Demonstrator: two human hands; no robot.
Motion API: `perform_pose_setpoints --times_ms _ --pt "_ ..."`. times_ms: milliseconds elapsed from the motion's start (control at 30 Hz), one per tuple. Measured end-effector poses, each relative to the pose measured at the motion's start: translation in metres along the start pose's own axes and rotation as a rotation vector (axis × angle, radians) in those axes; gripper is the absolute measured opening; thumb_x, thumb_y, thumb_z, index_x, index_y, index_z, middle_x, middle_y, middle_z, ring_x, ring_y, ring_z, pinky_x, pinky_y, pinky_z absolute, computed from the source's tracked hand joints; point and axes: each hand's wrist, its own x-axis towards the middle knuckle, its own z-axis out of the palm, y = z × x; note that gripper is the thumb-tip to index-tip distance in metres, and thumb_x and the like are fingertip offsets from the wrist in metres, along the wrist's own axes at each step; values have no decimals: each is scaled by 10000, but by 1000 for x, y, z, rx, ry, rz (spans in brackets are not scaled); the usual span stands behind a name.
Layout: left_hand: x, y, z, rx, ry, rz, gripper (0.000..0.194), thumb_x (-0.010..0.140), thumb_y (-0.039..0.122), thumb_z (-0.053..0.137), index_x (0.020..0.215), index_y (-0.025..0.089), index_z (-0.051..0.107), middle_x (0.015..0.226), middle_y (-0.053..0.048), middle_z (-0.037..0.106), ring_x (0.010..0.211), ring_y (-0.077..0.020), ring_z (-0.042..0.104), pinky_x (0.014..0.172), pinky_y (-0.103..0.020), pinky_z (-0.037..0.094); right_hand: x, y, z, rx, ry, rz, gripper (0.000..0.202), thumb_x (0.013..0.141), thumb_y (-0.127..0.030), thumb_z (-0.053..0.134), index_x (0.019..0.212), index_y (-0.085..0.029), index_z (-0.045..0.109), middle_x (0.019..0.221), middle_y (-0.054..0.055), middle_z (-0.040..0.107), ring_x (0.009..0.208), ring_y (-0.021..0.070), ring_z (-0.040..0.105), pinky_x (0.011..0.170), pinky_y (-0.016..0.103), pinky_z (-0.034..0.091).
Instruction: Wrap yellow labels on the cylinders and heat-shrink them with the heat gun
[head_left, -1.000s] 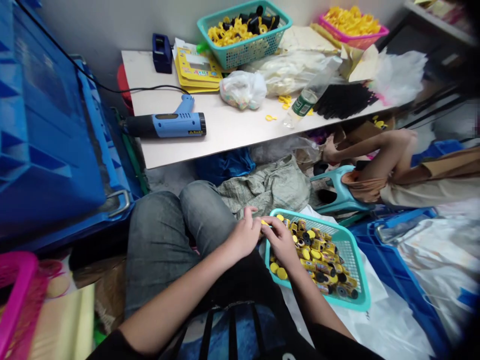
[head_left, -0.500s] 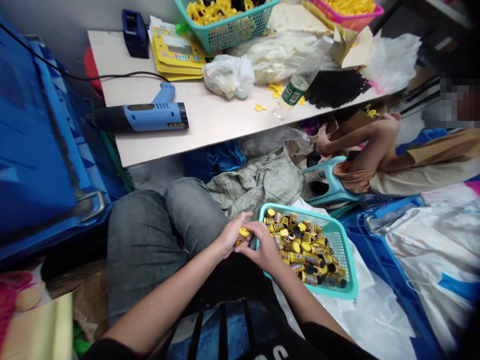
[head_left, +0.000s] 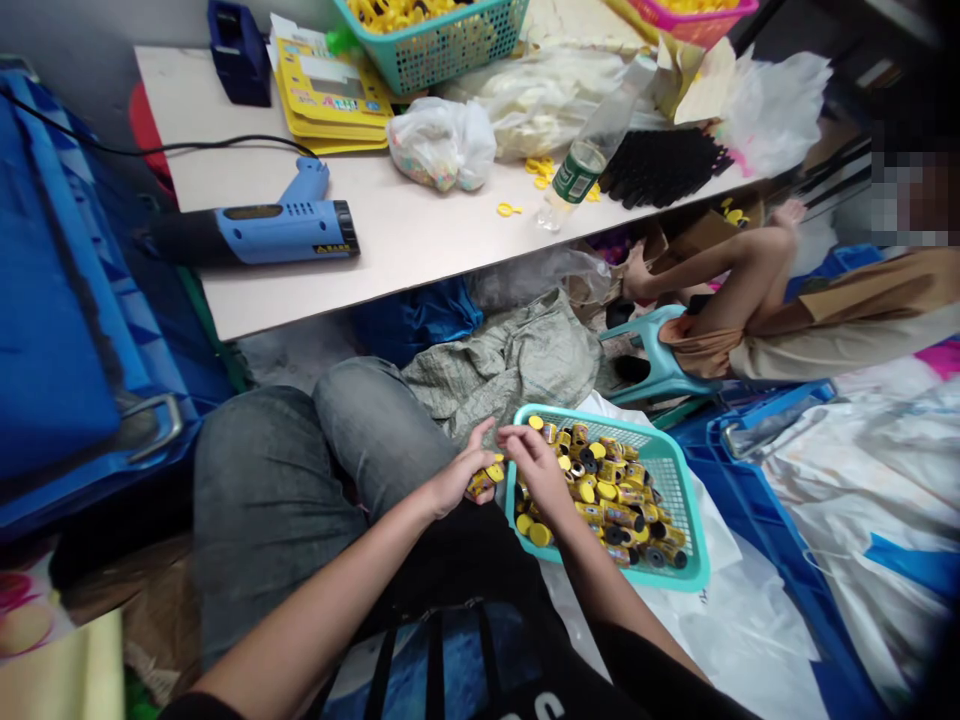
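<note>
My left hand [head_left: 454,482] is closed around a small yellow bottle [head_left: 484,482] with a printed label and a yellow top, held above my lap. Just to its right is my right hand [head_left: 536,470], its fingers stretched towards the bottle and a little apart from it; nothing shows in them. The thumb of that hand is partly hidden. Beneath and beside the right hand stands a turquoise basket [head_left: 694,530] of many similar yellow bottles [head_left: 619,515], some with yellow ends and some with black ones.
On the white table [head_left: 420,240] lie a blue heat gun [head_left: 289,228], a knotted plastic bag [head_left: 442,145], a clear bottle [head_left: 574,180] and black sticks [head_left: 664,165]. Another basket [head_left: 442,45] holds yellow parts. A person [head_left: 750,290] sits at the right on a stool [head_left: 649,345].
My right hand has drawn away from the yellow bottle, up and to the right. The bottle stays in my left hand. The whole view has shifted slightly.
</note>
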Motion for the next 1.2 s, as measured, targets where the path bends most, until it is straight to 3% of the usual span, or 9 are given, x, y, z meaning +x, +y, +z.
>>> perform_pose_setpoints --times_ms 133,267,500,633,733,800,900,1033,1200 --pt "6 -1 0 -31 127 15 795 881 623 466 1519 210 234 555 87 477 346 -88 412 356 -177 245 -15 0 4 -100 -58 -247 481 917 -533 523 988 -70 631 1020 85 600 1023 94 554 969 294 488" --pt "10 -2 -2 -44 215 -18 801 914 688 365 1507 156 272 572 58 514 347 -97 416 347 -192 245 -19 3 12 -243 -42 -406 568 806 -571 659 1136 -111 615 1151 95 577 1132 150 510 1029 358 435" --pt "16 3 3 62 207 -57 760 943 678 318 1508 170 323 832 -58 687 634 -164 641 585 -270 499 0 5 3 -343 -157 -408 520 814 -589 635 874 -75 588 961 71 584 919 92 515 852 250 455" --pt "59 43 1 266 179 -81 556 940 608 437 1258 192 626 1055 -116 704 917 -232 683 773 -348 549 4 21 -11 -280 32 -269 540 819 -597 626 911 -67 574 911 63 569 886 74 518 839 233 471" --pt "111 90 -22 442 307 -27 311 888 391 651 1112 177 683 1208 -119 654 1115 -252 612 937 -382 511 -1 36 -20 -180 222 -114 488 897 -543 550 883 -56 517 841 47 537 804 46 510 762 189 477" --pt "139 115 -45 527 457 21 384 913 347 628 1248 164 585 1327 -117 567 1168 -261 575 975 -488 492 -3 43 -28 -108 285 -43 475 940 -530 480 920 -56 508 822 43 527 776 40 511 731 176 483" --pt "161 134 -81 585 654 43 399 929 358 606 1276 167 556 1311 -117 561 1133 -253 588 941 -486 517 11 50 -36 -29 315 22 520 972 -555 384 1068 -61 516 938 77 554 869 65 546 793 213 516" --pt "165 148 -120 594 849 79 386 929 375 605 1247 159 573 1251 -101 592 1078 -246 612 895 -450 542 82 48 -26 -28 225 82 582 996 -555 287 1236 -62 485 1101 119 546 1016 102 556 925 294 524" --pt "149 177 -162 563 1001 225 381 934 369 598 1256 168 567 1260 -107 587 1074 -235 612 894 -448 544 185 42 10 -304 -140 170 469 954 -477 476 1146 -56 554 1047 91 560 1005 95 548 958 297 510"
